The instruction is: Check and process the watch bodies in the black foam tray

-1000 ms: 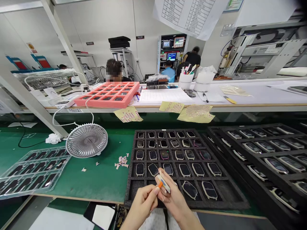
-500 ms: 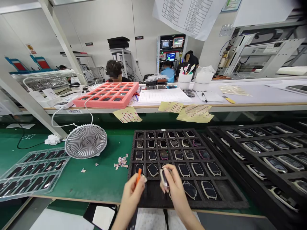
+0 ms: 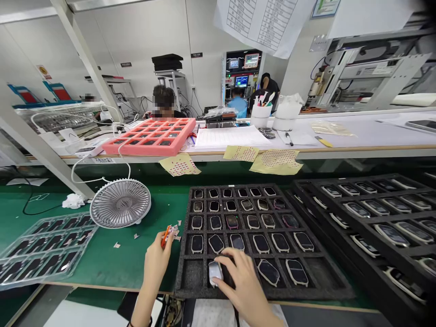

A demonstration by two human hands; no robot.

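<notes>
The left hand is closed and it grasps a small orange tool between the thumb and the fingers. This hand is above the front part of the green counter, and the tool is very near a little pile of paper scraps. The right hand is over the black foam tray, close to its front edge. Its fingers curve down and touch a smartwatch body with a pale, shiny surface. This watch body lies in the front row of the tray, toward the left corner, but I cannot tell if the hand really grips it or only rests on it. More watch bodies sit in rows in the other slots of the same tray, and some of them lie tilted in the slot. Another black foam tray, also filled with watch bodies, stands just beside it at the right. On the left part of the counter there are a white desk fan and a clear plastic tray, and the fan is between this plastic tray and the paper scraps.
</notes>
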